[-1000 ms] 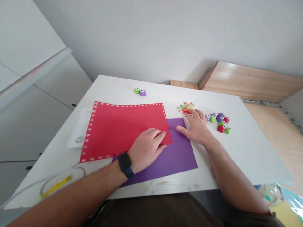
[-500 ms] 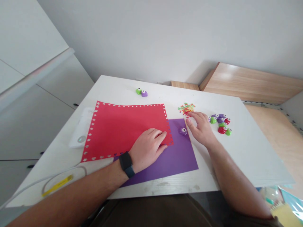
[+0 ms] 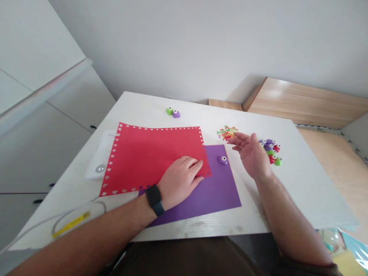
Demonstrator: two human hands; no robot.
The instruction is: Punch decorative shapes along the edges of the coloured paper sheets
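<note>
My left hand [image 3: 181, 179] lies flat on the right part of a red paper sheet [image 3: 152, 153], which has small shapes punched along its edges. Beneath it, a purple sheet [image 3: 201, 203] sticks out to the right and toward me. A purple craft punch [image 3: 222, 161] sits on the purple sheet near its right edge. To the right, my right hand [image 3: 251, 153] is raised with the palm turned up and sideways, fingers apart, holding nothing. Its fingertips are close to a pile of coloured paper cut-outs [image 3: 227, 132]. Just past that hand are several purple, green and red craft punches [image 3: 270, 145].
A green punch [image 3: 169, 111] and a purple punch [image 3: 176, 114] stand at the back of the white table [image 3: 304, 184]. At the left are a white box [image 3: 96, 161] under the red sheet's edge and a cable with a yellow tag [image 3: 71, 223]. Cabinets border the left side.
My right hand has turned from palm down to palm up and shifted slightly right, away from the purple punch. My left hand stays in place on the red sheet.
</note>
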